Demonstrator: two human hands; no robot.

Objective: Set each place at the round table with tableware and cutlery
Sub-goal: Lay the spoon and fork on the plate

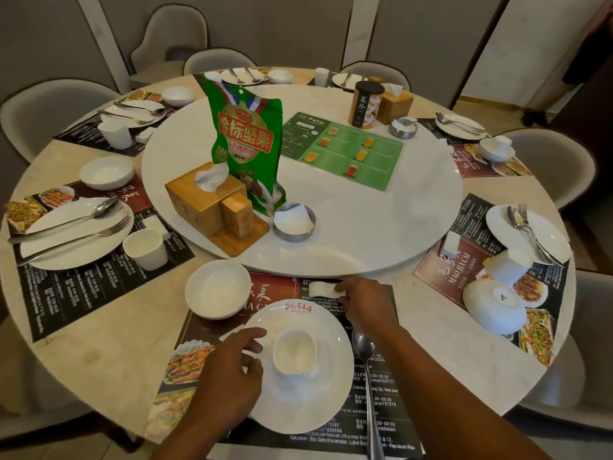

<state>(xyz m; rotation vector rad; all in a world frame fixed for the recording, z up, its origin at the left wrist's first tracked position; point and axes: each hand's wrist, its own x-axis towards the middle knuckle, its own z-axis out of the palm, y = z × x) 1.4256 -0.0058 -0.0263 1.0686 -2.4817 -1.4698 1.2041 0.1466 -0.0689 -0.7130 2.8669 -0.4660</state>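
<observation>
At the near place a white plate (318, 406) lies on a printed placemat (381, 406), with a white cup (294, 351) standing on it. My left hand (229, 370) rests on the plate's left rim, fingers spread, holding nothing. My right hand (363, 302) reaches past the plate and pinches a small white rest (321, 288) at the mat's far edge. A white bowl (217, 288) sits to the far left of the plate. A spoon (366, 376) lies on the mat right of the plate, partly under my right forearm.
A white turntable (381, 227) fills the table's middle with a wooden tissue box (204, 197), green snack bag (247, 134), metal ashtray (294, 222) and green menu (345, 149). Set places ring the table; at the right an overturned bowl (494, 308) and cup (509, 267). Chairs surround it.
</observation>
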